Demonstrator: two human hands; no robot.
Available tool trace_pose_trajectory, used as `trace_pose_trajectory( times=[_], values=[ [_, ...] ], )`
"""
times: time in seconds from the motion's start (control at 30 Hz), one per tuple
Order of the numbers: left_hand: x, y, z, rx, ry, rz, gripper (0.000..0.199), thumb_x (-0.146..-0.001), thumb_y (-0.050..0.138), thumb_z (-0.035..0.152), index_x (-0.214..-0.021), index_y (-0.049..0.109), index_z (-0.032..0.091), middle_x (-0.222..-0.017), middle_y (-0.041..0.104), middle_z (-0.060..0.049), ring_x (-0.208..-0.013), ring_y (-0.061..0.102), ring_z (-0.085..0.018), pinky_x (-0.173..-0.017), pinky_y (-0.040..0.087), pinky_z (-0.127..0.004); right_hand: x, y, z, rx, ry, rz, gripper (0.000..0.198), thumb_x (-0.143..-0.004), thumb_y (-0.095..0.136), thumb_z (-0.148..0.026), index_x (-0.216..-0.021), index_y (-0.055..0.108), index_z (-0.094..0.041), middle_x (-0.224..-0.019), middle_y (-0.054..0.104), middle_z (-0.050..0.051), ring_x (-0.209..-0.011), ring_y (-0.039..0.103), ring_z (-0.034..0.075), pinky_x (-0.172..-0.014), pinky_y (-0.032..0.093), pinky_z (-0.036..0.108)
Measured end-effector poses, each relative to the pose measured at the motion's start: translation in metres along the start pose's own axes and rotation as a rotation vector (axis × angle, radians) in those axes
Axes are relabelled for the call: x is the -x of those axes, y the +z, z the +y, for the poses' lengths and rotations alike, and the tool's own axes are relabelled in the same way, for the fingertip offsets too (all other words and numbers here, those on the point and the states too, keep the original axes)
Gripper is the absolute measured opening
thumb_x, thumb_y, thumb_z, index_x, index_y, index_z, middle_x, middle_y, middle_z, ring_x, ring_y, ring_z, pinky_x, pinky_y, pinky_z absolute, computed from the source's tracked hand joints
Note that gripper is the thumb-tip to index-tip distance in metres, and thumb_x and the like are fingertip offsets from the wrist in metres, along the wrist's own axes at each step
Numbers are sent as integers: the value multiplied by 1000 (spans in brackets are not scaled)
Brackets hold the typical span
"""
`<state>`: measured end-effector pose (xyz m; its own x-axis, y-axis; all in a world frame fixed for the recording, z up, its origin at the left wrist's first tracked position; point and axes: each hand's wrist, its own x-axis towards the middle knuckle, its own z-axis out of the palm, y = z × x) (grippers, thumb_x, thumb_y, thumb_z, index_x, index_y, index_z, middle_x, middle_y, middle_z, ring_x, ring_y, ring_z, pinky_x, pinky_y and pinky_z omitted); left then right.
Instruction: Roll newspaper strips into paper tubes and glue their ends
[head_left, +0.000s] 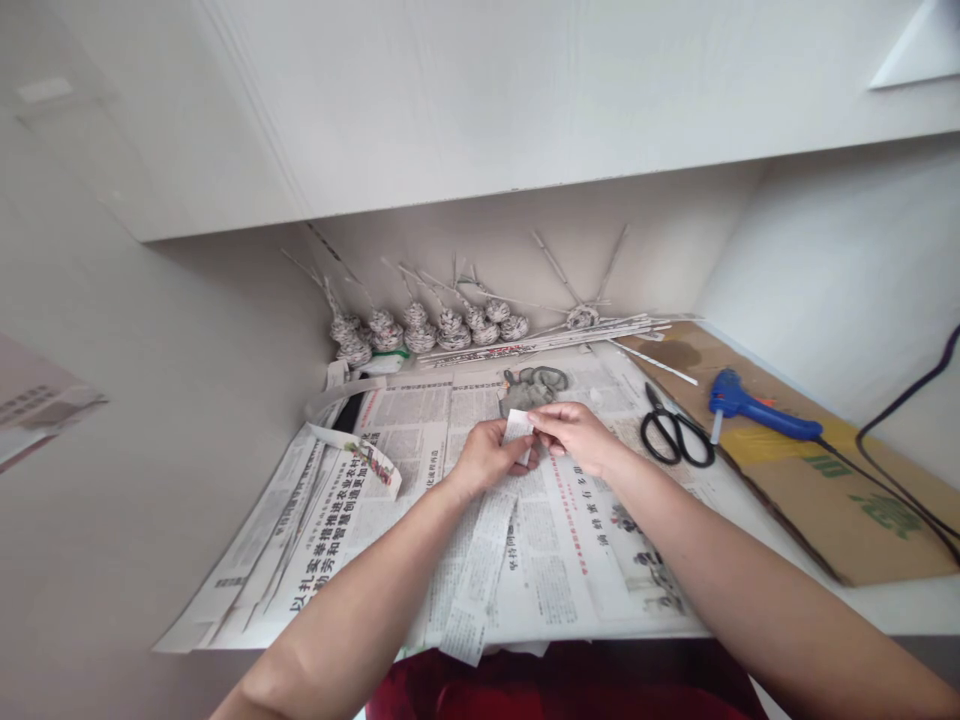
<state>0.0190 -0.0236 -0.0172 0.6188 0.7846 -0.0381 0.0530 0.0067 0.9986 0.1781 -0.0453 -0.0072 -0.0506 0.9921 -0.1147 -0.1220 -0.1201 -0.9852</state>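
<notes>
A small strip of printed paper [517, 427] is pinched in the fingers of your left hand [487, 455] and your right hand [576, 432], above spread newspaper [551, 590]. To your right lie black scissors [663, 411], then a blue glue gun [759, 408] on cardboard [814, 520]. Behind, bulbous coiled-paper pieces [453, 332] stand beside thin paper sticks [540, 342].

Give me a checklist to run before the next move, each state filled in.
1. Small white paper piece touched by both left hand and right hand: ok.
2. Black-handled scissors out of the hands: ok, lying to the right of the right hand.
3. Blue plastic glue gun resting on flat brown cardboard: ok.
4. Glue gun heated: cannot tell.
5. Printed newspaper free of loose strips: not ok, a curled pale paper strip with coloured print lies left of the left hand.
</notes>
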Motion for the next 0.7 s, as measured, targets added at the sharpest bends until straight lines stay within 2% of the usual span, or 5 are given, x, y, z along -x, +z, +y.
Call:
trace_pose_trajectory(
  times=[0.43,0.7],
  values=[
    [3,5,5,-43,7,61,28,-75,61,39,-83,60,13,-72,63,-5,-63,60,-12,-58,53,-24,1,10,2,6,-51,196,32,-59,74,-43,-68,65,-14,-41,44,-5,-37,34,6,-36,18,21],
    [3,5,3,-42,42,40,26,-76,60,38,-81,59,13,-73,63,-5,-66,61,-13,-61,53,-25,0,12,5,0,-62,212,35,-57,75,-46,-59,59,-16,-41,42,-6,-36,30,6,-36,20,23]
  ],
)
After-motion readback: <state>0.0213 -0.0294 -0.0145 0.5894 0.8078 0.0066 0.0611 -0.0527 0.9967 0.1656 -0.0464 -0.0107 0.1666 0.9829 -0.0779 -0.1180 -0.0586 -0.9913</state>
